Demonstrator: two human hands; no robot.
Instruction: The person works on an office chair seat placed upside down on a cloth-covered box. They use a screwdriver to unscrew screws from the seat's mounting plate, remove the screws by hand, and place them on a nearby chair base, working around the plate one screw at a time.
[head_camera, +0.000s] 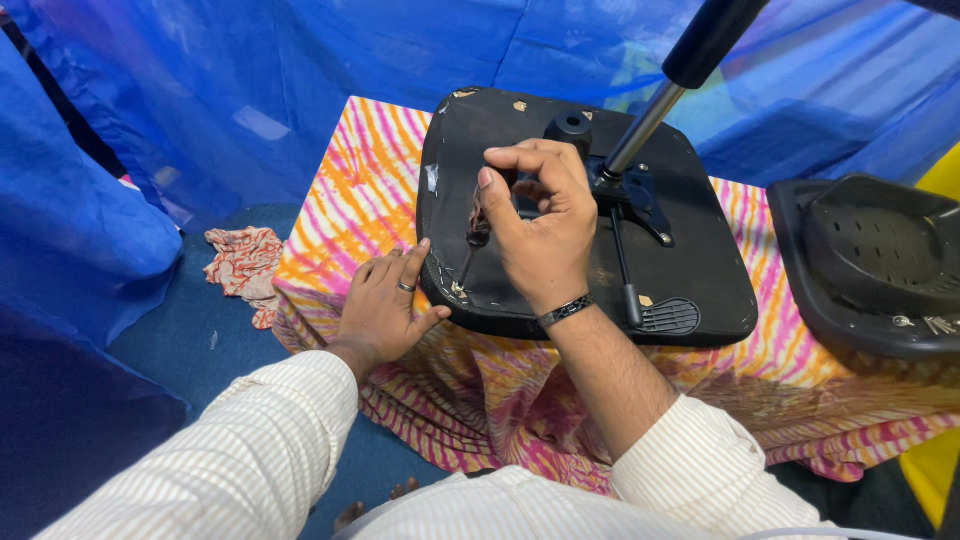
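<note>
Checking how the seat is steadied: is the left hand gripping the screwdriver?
No, the left hand lies flat against the edge of the black seat base, while the right hand holds the screwdriver.

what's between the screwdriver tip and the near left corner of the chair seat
Nothing visible. The right hand holds the screwdriver with its tip down at the seat's near left corner; the left hand rests on the edge beside it, not under the tip.

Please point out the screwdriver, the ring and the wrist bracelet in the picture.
screwdriver (477, 230): head view, on the dark handle below the right hand's thumb.
ring (406, 287): head view, on the band around a left-hand finger.
bracelet (566, 311): head view, on the dark links across the right wrist.
</note>
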